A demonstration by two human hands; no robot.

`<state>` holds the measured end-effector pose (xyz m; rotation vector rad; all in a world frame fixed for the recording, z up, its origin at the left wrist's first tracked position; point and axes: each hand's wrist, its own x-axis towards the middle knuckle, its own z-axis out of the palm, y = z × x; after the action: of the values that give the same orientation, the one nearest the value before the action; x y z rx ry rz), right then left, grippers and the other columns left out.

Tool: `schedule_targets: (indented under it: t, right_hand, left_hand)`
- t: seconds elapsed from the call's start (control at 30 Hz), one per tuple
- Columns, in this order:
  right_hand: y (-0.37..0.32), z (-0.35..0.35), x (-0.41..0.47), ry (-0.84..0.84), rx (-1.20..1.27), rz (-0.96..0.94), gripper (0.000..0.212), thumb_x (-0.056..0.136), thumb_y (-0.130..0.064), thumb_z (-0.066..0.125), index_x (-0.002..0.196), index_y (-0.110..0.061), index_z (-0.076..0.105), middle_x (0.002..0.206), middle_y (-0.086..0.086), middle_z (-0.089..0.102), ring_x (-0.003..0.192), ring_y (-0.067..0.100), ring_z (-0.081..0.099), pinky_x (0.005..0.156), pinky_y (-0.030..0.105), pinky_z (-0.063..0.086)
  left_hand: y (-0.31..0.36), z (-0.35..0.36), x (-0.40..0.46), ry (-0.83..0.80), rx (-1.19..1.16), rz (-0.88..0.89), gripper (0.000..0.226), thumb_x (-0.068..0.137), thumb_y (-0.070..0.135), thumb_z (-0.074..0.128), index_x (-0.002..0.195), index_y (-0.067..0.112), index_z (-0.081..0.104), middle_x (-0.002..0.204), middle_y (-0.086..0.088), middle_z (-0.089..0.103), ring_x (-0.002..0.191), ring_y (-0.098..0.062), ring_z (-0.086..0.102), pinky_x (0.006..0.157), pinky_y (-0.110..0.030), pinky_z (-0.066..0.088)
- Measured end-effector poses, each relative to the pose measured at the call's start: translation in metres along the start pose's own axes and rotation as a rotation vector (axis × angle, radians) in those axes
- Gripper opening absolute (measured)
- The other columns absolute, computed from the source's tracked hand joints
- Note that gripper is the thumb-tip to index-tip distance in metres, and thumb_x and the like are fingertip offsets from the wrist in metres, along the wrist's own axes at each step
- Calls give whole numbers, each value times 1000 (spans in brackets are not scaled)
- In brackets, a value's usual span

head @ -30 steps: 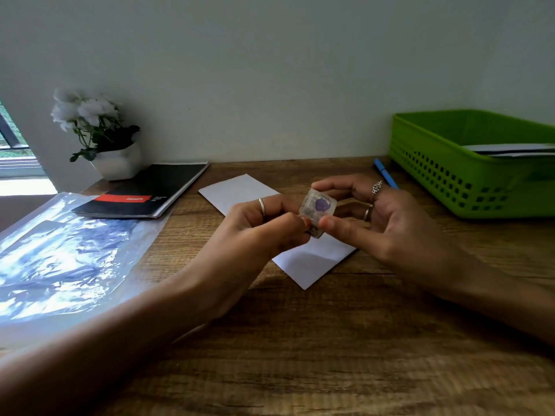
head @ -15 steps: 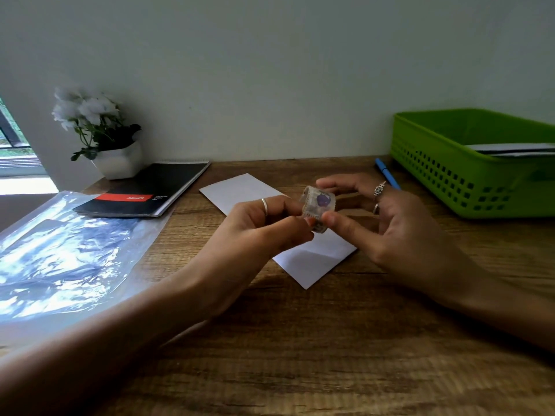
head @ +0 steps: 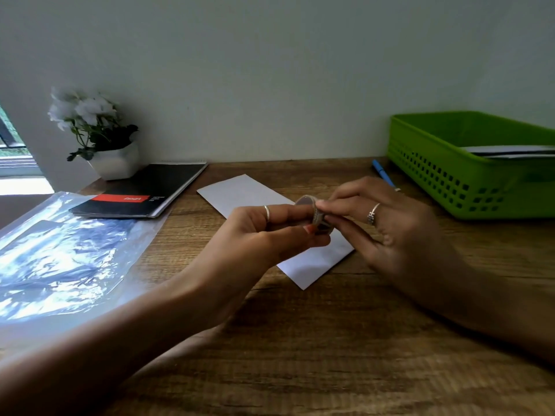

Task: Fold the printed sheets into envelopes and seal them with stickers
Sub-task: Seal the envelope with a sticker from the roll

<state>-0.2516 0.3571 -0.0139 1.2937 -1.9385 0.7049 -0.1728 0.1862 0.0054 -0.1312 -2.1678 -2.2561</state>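
Observation:
A white envelope lies slantwise on the wooden desk, partly hidden under my hands. Just above it I hold a small roll of stickers, turned nearly edge-on. My left hand pinches the roll from the left with thumb and fingers. My right hand grips it from the right, fingertips on its rim. The printing on the stickers is too blurred to read.
A green plastic basket with white sheets inside stands at the right. A blue pen lies beside it. A black notebook, a potted white flower and a clear plastic sleeve occupy the left.
The sticker roll has been turned from face-on to nearly edge-on between my fingers. My right hand has rotated over it, and both hands stay above the envelope.

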Motion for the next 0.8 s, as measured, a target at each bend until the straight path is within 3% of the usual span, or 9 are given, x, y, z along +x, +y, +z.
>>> schedule_targets:
  t: [0.17,0.37,0.47,0.6,0.7,0.8]
  right_hand:
    - [1,-1,0,-9,-35,-61,22,88,-12,56,100,0,69,95,12,67,85,23,63,76,33,48]
    - [1,-2,3,-29,-91,-97,18,89,-11,54,96,0,66,93,12,64,82,24,61,73,36,50]
    - [3,-1,3,-58,-127,-99,19,91,-13,51,97,-1,65,93,13,62,81,23,60,68,38,52]
    - [0,1,2,-58,-129,-116,19,91,-14,51,98,-1,62,93,13,62,82,24,58,69,37,51]
    - [-6,4,2,-50,-137,-146,20,91,-14,50,98,0,63,94,14,63,85,24,58,74,32,47]
    - [-10,5,3,-52,-119,-157,21,91,-14,49,99,1,63,95,15,63,88,23,56,79,29,45]
  left_hand:
    - [2,0,-1,-4,-32,-51,27,87,-2,51,105,10,67,99,-5,74,93,-16,70,74,-16,54]
    - [4,2,-3,1,18,-55,27,88,5,52,112,6,64,97,-8,74,92,-16,70,71,-16,53]
    - [7,7,-4,10,-74,-102,27,85,17,54,104,4,67,94,-12,73,90,-21,71,68,-17,56]
    - [11,14,-5,88,-143,-192,28,90,26,52,88,4,68,86,-13,74,74,-23,72,58,-19,57]
    - [14,13,-5,92,-39,-274,29,89,34,53,89,10,69,87,-10,74,61,-17,70,48,-19,50]
    - [14,13,-6,144,94,-279,29,89,32,53,75,11,68,76,-6,74,41,-11,58,39,-17,39]
